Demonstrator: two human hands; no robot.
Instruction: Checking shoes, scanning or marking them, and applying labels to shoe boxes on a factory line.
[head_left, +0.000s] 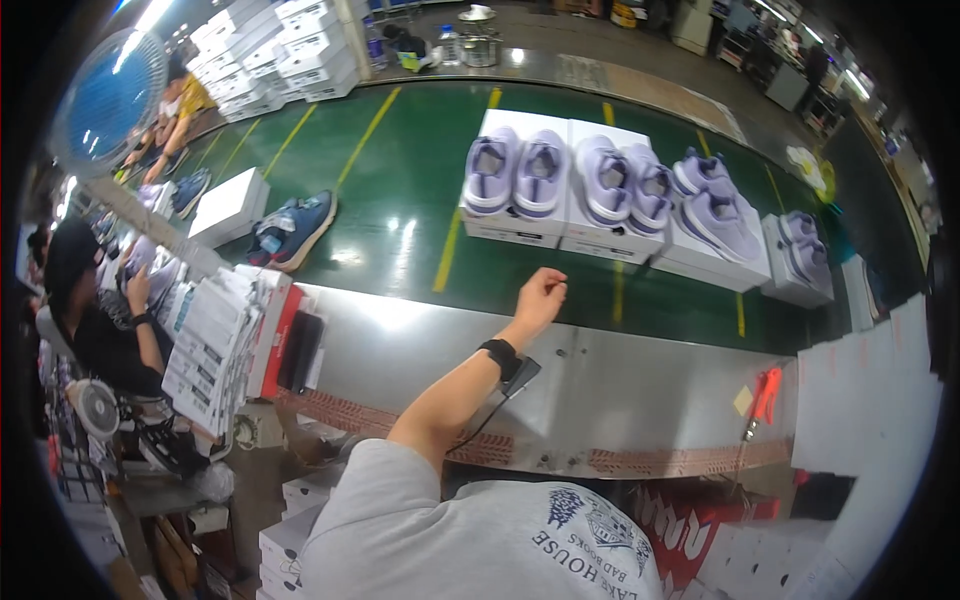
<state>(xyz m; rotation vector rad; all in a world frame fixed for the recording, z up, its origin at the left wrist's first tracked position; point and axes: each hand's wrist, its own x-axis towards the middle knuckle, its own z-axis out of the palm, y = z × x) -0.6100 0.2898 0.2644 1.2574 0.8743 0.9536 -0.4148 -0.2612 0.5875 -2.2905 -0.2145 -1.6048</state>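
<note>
My left hand point(543, 293) hovers over the near edge of the green conveyor belt point(400, 240), its fingers curled together with nothing showing in them. It wears a black watch point(503, 357) on the wrist. Just beyond the hand, a pair of lilac sneakers point(541, 172) sits on a white shoebox point(510, 230). Farther right, more lilac pairs, such as the sneakers point(622, 185) and the tilted sneakers point(718, 220), rest on white boxes in a row. Beneath my wrist is a small dark device point(522, 378) with a cable. My right hand is out of view.
A metal ledge point(640, 390) runs along the belt, with a red-handled tool point(764, 398) at its right. Navy sneakers point(300, 230) and a white box point(229, 207) lie left. Paper stacks point(215, 345), a fan point(110, 100) and a seated co-worker point(95, 310) are at left.
</note>
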